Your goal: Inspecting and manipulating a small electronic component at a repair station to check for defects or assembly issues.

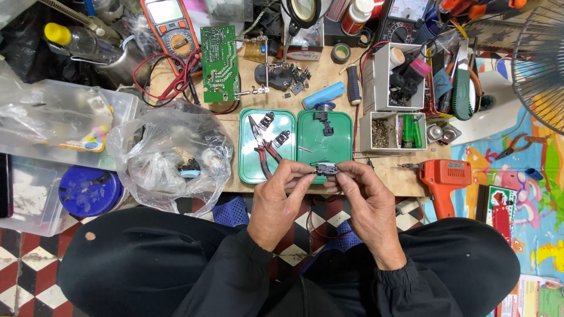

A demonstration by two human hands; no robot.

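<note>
My left hand (281, 202) and my right hand (367, 205) meet at the near edge of a low wooden table (329, 70). Together they pinch a small black electronic part (325, 170) between the fingertips, just in front of a green tin tray (341, 138). A second green tray (249, 158) beside it holds red-handled pliers (261, 147) and two small black parts. Another black part (323, 122) lies in the right tray.
A green circuit board (219, 61) stands in a clamp at the back, beside an orange multimeter (170, 26). A clear plastic bag (170, 155) of parts lies left. An orange soldering gun (443, 179) lies right, with white parts bins (392, 132) behind it.
</note>
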